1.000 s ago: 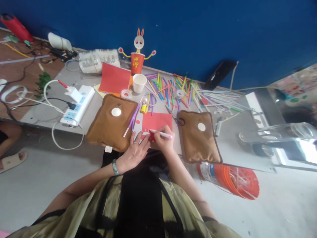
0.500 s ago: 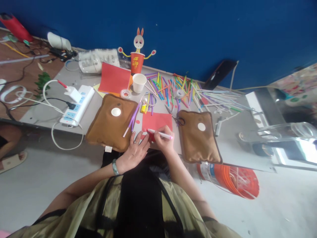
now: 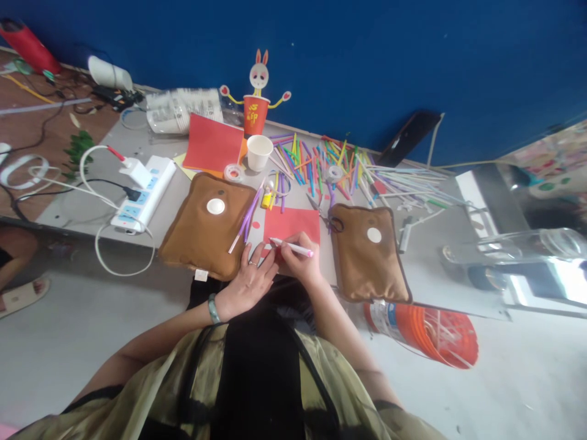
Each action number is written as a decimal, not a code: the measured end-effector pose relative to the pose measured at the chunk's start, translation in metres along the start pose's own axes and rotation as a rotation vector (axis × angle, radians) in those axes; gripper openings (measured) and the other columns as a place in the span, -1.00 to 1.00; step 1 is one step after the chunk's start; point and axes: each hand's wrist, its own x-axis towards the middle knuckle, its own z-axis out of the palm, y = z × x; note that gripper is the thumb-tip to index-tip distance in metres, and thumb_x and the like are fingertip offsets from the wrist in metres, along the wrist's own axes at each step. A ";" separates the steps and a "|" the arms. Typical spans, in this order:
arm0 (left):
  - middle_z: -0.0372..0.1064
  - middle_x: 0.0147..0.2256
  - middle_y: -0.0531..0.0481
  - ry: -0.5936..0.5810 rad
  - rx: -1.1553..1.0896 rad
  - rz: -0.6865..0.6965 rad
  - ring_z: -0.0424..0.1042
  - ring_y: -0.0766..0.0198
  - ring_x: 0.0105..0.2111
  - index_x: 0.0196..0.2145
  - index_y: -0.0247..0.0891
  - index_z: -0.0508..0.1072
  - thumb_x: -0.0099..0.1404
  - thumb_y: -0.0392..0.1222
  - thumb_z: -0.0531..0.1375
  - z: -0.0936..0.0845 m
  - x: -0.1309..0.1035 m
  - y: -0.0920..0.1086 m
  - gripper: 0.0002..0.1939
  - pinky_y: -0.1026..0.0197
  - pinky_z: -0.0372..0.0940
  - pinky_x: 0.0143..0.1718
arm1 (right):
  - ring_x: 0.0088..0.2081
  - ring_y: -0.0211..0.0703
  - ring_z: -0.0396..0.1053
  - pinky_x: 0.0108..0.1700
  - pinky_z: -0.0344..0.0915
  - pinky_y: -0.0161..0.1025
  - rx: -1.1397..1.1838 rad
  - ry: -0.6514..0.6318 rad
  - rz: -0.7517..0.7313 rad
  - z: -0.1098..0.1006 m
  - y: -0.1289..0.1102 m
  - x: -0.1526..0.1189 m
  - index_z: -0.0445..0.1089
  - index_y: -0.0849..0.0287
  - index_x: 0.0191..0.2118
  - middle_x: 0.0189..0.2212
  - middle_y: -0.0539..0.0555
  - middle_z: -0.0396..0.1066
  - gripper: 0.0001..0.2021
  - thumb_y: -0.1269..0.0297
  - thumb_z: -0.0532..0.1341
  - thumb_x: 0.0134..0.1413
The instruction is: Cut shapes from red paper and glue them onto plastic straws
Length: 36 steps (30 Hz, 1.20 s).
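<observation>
A red paper sheet [image 3: 296, 223] lies at the table's front edge between two brown pouches. My left hand [image 3: 250, 281] rests with fingers spread at the sheet's lower left corner, beside the left brown pouch [image 3: 206, 229]. In my right hand [image 3: 300, 260] is a white pen with a pink end [image 3: 293, 247], its tip pointing left over the sheet's lower left part. Purple sticks [image 3: 249, 217] lie on the left pouch's edge. Scissors [image 3: 331, 221] rest between the sheet and the right brown pouch [image 3: 373, 250].
Behind the sheet stand a white cup [image 3: 259, 153] and a red cup with a rabbit figure [image 3: 255, 116]. Many coloured sticks [image 3: 316, 162] are spread at the back. A power strip [image 3: 144, 198] with cables is at left; an orange bucket [image 3: 413, 327] stands below.
My right hand and the pen have shifted slightly to the left. My left hand has stayed in nearly the same place.
</observation>
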 end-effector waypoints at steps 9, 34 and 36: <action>0.16 0.26 -0.29 0.002 0.022 0.011 0.06 -0.30 0.30 0.09 -0.37 0.37 0.43 -0.15 0.01 -0.004 0.001 0.001 -0.62 -0.46 -0.06 0.26 | -0.61 -0.27 0.33 -0.50 0.23 -0.34 -0.032 -0.015 0.002 0.000 0.001 0.000 0.30 0.11 -0.46 -0.65 -0.08 0.38 -0.90 0.26 0.19 0.01; 0.15 0.27 -0.28 0.007 0.030 0.011 0.07 -0.29 0.29 0.09 -0.35 0.38 0.43 -0.15 0.02 -0.003 0.000 0.001 -0.63 -0.44 -0.05 0.27 | -0.60 -0.28 0.33 -0.50 0.22 -0.34 -0.016 -0.005 0.003 0.000 -0.001 0.001 0.29 0.11 -0.47 -0.64 -0.08 0.39 -0.90 0.28 0.18 0.01; 0.14 0.27 -0.28 0.001 0.027 0.009 0.07 -0.29 0.29 0.09 -0.35 0.37 0.43 -0.15 0.01 -0.003 0.001 0.001 -0.63 -0.44 -0.04 0.27 | -0.61 -0.28 0.31 -0.51 0.21 -0.35 -0.024 0.003 0.015 0.000 0.000 0.001 0.27 0.11 -0.48 -0.66 -0.09 0.37 -0.91 0.29 0.17 -0.02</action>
